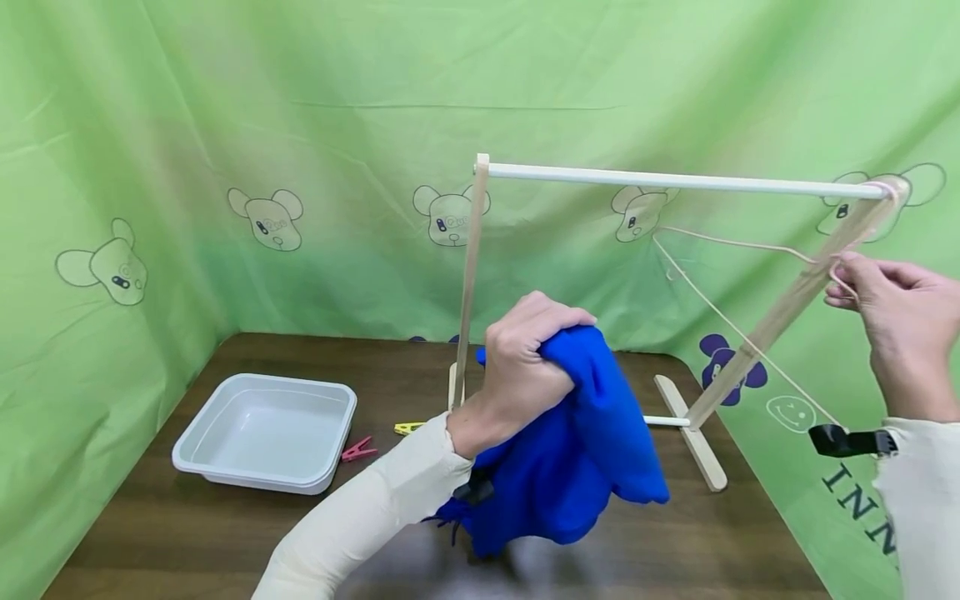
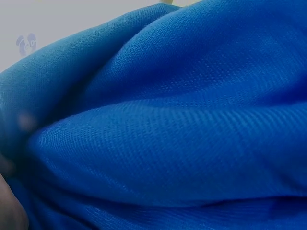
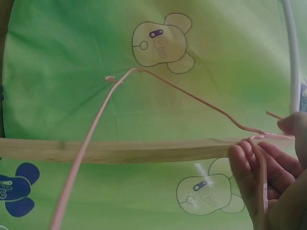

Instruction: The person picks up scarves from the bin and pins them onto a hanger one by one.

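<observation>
My left hand (image 1: 528, 367) grips a bunched blue fringed scarf (image 1: 570, 467), which hangs down in front of a rack. Its folds fill the left wrist view, where only a bit of a finger shows at the lower left corner. At the right, my right hand (image 1: 911, 317) pinches a thin pink wire hanger (image 3: 184, 95) near its neck. One hanger corner points left, and its lower bar slopes down toward my wrist. The hanger's hook overlaps the right end of the rack's white top rod (image 1: 675, 178); I cannot tell whether it hangs there.
The rack has wooden side posts (image 1: 791, 292) and flat wooden feet (image 1: 697, 450) on a brown table (image 1: 142, 533). To the left stand a white plastic basin (image 1: 255, 482), a pink clothespin (image 1: 358, 450) and a yellow clothespin (image 1: 408, 428). Green printed curtains (image 1: 360, 75) surround the table.
</observation>
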Motion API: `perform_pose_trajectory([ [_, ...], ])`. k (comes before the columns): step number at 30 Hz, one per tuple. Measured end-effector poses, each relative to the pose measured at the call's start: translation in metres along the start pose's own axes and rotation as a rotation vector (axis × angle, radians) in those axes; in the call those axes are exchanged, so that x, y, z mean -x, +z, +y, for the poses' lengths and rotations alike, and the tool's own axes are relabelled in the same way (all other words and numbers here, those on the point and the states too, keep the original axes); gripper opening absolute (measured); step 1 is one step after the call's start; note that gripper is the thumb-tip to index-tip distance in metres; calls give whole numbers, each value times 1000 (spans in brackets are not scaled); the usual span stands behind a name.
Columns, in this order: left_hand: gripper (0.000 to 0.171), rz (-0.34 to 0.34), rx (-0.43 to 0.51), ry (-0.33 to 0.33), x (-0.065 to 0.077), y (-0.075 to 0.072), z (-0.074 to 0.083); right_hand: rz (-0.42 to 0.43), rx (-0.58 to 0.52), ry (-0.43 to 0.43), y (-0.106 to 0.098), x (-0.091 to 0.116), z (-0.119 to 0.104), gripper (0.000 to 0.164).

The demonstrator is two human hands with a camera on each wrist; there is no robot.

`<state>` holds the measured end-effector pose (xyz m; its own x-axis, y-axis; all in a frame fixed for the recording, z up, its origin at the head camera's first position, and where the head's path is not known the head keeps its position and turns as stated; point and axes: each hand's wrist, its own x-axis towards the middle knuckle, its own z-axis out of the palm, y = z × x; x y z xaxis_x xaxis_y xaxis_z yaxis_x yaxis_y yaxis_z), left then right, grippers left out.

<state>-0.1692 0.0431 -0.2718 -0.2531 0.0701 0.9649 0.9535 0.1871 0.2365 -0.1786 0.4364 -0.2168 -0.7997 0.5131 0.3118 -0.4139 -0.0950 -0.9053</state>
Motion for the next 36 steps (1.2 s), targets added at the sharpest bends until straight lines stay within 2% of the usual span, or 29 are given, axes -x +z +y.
perform_pose_trajectory([
  [5,21,5,13,16,0,5,3,-34,73,19,4,-1,-1,16],
  [9,20,7,16,23,3,8,6,-55,72,27,5,0,1,12],
  [19,21,3,18,34,3,12,11,-39,125,103,12,-6,-5,13],
  [25,21,-8,31,42,2,18,16,-91,140,103,20,-4,-3,11],
  [36,20,-44,19,45,3,28,23,-169,160,158,23,-10,-3,15],
])
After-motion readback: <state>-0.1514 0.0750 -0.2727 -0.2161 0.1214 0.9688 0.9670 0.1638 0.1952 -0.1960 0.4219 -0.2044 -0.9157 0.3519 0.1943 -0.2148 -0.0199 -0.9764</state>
